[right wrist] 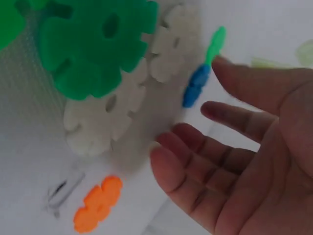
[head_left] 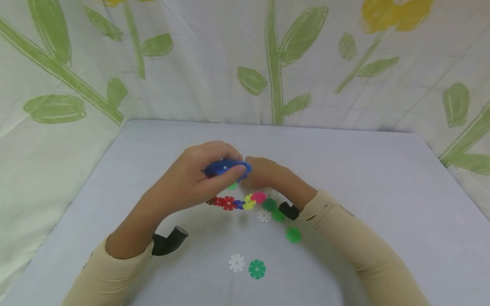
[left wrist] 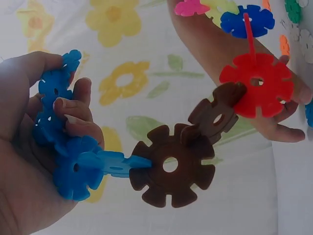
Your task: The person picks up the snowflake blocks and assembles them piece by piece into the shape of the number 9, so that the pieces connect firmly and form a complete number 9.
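Note:
My left hand holds the blue end of a chain of slotted plastic snowflake discs, fingers curled round several blue discs. From there the chain runs on through brown discs, a red disc, a dark blue disc, a yellow disc and a pink disc. Beyond the chain's middle, my right hand reaches low over the table. In the right wrist view its fingers are loosely bent with nothing between them, near a blue disc and a light green disc.
Close to the right wrist are a dark green disc and a white disc. A bright green disc is nearer me. A white disc and a green disc lie at the front. An orange disc lies near the right hand.

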A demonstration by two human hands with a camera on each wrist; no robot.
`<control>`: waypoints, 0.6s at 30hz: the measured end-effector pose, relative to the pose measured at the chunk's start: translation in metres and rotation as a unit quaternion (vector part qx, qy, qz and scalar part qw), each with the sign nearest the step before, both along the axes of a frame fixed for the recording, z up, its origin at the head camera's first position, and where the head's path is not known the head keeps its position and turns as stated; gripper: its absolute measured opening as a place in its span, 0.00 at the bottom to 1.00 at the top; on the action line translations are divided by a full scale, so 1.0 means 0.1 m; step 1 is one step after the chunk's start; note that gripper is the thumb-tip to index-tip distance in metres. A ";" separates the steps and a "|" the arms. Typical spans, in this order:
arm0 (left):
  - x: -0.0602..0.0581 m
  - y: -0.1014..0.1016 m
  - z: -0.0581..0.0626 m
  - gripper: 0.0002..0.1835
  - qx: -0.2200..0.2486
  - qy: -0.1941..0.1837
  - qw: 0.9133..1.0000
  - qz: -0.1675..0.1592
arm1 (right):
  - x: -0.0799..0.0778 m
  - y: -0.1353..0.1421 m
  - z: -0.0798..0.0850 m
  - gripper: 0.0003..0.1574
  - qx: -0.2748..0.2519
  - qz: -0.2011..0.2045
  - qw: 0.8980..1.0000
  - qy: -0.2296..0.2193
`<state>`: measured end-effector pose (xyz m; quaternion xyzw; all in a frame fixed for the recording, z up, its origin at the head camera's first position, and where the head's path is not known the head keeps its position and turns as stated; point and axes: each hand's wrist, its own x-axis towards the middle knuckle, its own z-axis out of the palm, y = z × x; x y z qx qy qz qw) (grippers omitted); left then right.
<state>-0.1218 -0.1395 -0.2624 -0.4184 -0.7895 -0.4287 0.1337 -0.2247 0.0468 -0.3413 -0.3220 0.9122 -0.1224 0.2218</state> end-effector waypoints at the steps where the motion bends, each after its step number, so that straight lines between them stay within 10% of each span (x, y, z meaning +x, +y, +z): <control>1: 0.00 0.00 0.00 0.04 0.000 -0.001 1.000 -0.001 | 0.00 -0.03 -0.03 0.06 0.002 -0.008 1.000 0.008; 11: 0.05 0.00 0.02 0.04 -0.028 -0.053 0.998 0.030 | 0.00 0.02 -0.07 0.10 -0.023 -0.049 0.998 -0.028; 18: 0.05 -0.03 0.04 0.12 -0.004 -0.088 0.995 0.039 | 0.12 0.31 0.18 0.09 -0.231 -0.028 0.970 -0.063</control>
